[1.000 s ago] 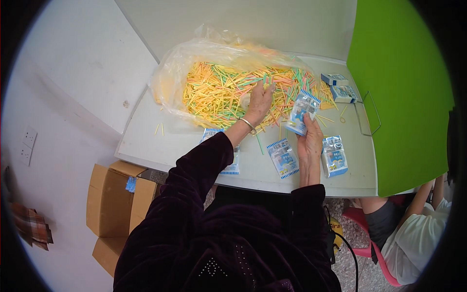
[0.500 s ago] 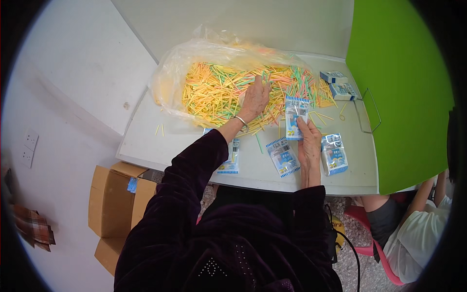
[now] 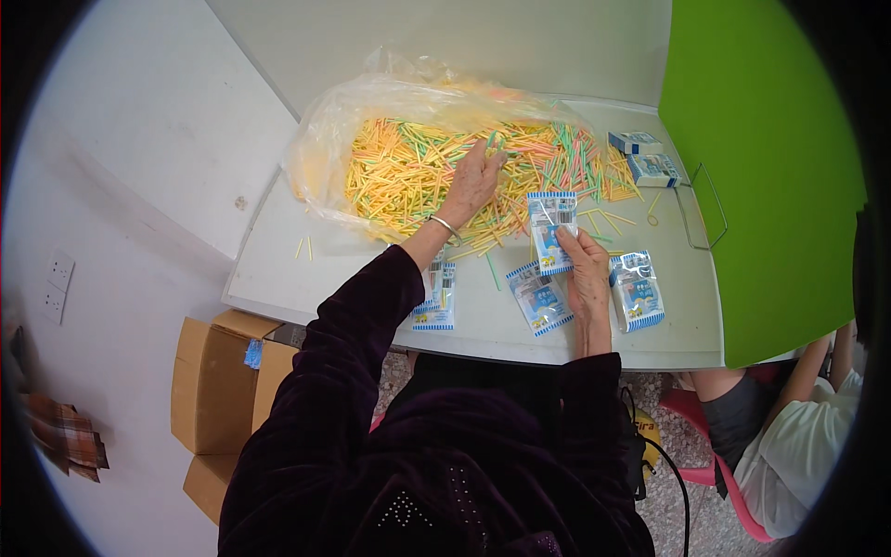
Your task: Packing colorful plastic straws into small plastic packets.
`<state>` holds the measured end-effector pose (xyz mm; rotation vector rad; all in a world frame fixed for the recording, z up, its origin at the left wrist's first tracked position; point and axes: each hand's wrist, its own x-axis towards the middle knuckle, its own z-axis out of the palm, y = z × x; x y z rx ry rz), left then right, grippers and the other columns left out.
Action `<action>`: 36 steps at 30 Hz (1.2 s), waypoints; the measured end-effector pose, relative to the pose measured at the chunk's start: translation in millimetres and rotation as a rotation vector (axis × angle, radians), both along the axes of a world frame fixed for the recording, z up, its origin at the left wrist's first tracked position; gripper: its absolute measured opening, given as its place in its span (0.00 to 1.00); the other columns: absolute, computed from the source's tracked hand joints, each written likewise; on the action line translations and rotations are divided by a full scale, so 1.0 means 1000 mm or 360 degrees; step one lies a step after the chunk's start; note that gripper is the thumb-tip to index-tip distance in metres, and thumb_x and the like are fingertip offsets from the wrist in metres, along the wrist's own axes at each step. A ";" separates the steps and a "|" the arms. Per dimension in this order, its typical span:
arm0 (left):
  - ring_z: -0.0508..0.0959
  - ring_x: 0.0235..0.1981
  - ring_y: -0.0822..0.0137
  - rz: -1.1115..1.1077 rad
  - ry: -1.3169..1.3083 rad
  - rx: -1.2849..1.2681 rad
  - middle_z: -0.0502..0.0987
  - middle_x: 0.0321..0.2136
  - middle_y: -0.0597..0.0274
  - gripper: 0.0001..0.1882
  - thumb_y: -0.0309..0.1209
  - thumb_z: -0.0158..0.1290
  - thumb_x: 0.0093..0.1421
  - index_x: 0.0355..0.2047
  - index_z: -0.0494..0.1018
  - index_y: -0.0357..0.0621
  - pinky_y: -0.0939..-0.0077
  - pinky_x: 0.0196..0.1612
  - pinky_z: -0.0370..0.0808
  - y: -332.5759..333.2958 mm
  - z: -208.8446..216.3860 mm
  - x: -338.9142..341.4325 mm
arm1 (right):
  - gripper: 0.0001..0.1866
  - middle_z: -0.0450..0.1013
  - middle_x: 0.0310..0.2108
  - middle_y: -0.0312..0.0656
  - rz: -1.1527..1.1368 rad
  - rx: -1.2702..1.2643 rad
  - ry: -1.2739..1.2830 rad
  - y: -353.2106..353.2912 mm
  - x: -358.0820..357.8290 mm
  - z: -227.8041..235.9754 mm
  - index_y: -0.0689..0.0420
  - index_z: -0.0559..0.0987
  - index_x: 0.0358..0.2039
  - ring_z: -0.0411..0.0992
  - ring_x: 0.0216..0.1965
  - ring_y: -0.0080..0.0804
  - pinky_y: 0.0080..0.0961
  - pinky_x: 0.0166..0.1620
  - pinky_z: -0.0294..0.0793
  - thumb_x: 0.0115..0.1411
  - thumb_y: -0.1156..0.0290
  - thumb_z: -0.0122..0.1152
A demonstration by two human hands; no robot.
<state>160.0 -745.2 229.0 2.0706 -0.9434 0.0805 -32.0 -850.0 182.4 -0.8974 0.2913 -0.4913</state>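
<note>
A heap of thin yellow, orange and green sticks (image 3: 418, 172) lies on an opened clear plastic bag (image 3: 325, 148) on the white table (image 3: 278, 269). My left hand (image 3: 473, 181) rests on the heap with its fingers spread among the sticks; a bangle is on that wrist. My right hand (image 3: 585, 265) holds a small blue-and-white packet (image 3: 549, 227) upright just right of the heap. More such packets lie flat on the table: one (image 3: 540, 297) left of my right wrist, one (image 3: 637, 290) right of it, and a pair (image 3: 436, 297) under my left forearm.
Two small blue-and-white boxes (image 3: 645, 158) sit at the table's far right beside a green partition (image 3: 761, 167) with a wire hook. Brown cardboard boxes (image 3: 218, 381) stand on the floor at lower left. Another person (image 3: 789, 436) sits on a red stool at lower right.
My right hand has brought the packet from a tilted hold nearer the heap to upright and closer to me. My left hand has shifted slightly on the sticks.
</note>
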 end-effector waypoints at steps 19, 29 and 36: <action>0.78 0.33 0.67 -0.0315 0.1034 -0.0839 0.75 0.31 0.56 0.12 0.36 0.42 0.64 0.36 0.64 0.38 0.76 0.37 0.76 -0.002 0.031 -0.025 | 0.10 0.74 0.26 0.32 0.0126 -0.0251 0.0099 -0.002 -0.005 0.003 0.63 0.78 0.33 0.67 0.25 0.12 0.10 0.31 0.65 0.56 0.69 0.59; 0.77 0.32 0.67 -0.0794 0.1083 -0.0930 0.76 0.27 0.54 0.25 0.45 0.36 0.65 0.30 0.71 0.34 0.76 0.38 0.74 -0.007 0.058 -0.079 | 0.09 0.73 0.27 0.32 0.0378 -0.0173 0.0045 -0.005 -0.013 0.010 0.62 0.78 0.33 0.68 0.27 0.13 0.11 0.33 0.65 0.57 0.69 0.58; 0.75 0.34 0.68 -0.0901 0.0992 -0.0782 0.76 0.29 0.55 0.25 0.46 0.36 0.65 0.32 0.70 0.34 0.73 0.43 0.71 -0.003 0.054 -0.087 | 0.10 0.74 0.28 0.34 0.0455 -0.0153 0.0042 -0.004 -0.016 0.009 0.64 0.78 0.34 0.69 0.28 0.15 0.13 0.34 0.66 0.57 0.69 0.57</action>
